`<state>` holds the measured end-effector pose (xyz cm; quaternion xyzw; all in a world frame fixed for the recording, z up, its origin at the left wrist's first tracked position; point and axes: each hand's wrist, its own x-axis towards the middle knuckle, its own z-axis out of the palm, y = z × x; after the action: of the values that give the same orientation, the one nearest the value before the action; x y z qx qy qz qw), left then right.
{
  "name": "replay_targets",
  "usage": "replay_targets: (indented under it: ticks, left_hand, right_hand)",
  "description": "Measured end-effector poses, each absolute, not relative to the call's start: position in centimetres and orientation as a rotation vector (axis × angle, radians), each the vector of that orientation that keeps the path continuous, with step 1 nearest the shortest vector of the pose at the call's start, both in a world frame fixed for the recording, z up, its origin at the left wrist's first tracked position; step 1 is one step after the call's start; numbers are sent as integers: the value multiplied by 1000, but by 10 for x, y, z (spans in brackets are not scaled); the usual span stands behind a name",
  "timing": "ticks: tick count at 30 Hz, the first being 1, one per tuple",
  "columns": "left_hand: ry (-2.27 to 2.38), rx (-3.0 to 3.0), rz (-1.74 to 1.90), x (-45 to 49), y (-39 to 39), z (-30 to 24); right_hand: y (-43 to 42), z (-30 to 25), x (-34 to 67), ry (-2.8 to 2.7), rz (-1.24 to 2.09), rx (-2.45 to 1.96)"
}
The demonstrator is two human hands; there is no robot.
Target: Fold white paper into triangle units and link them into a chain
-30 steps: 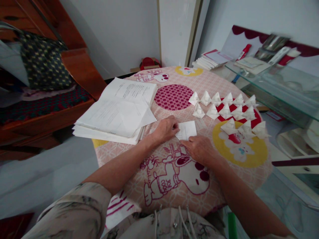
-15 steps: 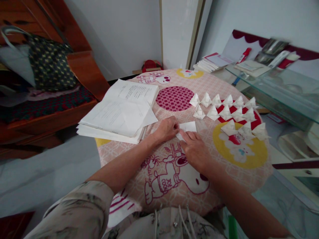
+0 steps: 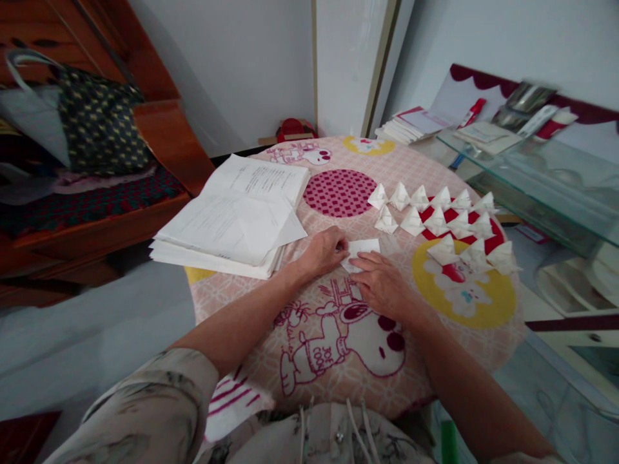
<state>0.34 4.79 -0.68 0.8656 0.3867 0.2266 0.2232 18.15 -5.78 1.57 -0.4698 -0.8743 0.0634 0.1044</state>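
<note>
A: Surroundings, largest first?

B: One wooden bench [image 3: 164, 135], past the table's left edge. One round table [image 3: 411, 164], cloth-covered. One glass shelf [image 3: 536, 180], past its right edge. One patterned bag [image 3: 99, 122], on the bench. One open pile of printed sheets [image 3: 217, 225], its outer corner jutting past the table's left edge, its bulk just beside the left hand [image 3: 326, 250]. One lot of folded pieces [image 3: 437, 222], fourteen, three rows, near the right edge, beyond the right hand [image 3: 382, 283].

A: Materials and shapes?

B: Bench: glossy reddish-brown wood, curved arm. Tablecloth [image 3: 416, 386]: pink, white lattice, outlined cartoon dog, coloured discs. Shelf: clear, greenish rim. Bag: dark, pale flecks. Pile: thick white paper, typed lines. Pieces: creased off-white paper, peaked.

A: Hands?

B: Left: fingers curled in at the left side of a small white sheet [image 3: 362, 246]; whether they pinch it I cannot tell. Right: fingers extended, lying over its near right part, hiding some of it.

A: And that sheet?

B: Plain paper, straight-sided, flat near the table's middle, well apart from every edge, between pile and pieces.
</note>
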Motion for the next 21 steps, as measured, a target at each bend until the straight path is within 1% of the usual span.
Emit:
replay_targets:
  ticks: [4, 9, 16, 21]
  left_hand:
    - [941, 2418, 727, -4, 47, -10]
    - [861, 2481, 699, -4, 50, -21]
    - [915, 2494, 575, -7, 58, -24]
    - [996, 2456, 557, -18, 64, -22]
  right_hand:
    - [-56, 16, 183, -2585, 193, -1378]
    - [-56, 18, 183, -2586, 184, -1360]
    - [-55, 14, 184, -2573, 157, -1339]
    - [-54, 10, 186, -2541, 170, -1325]
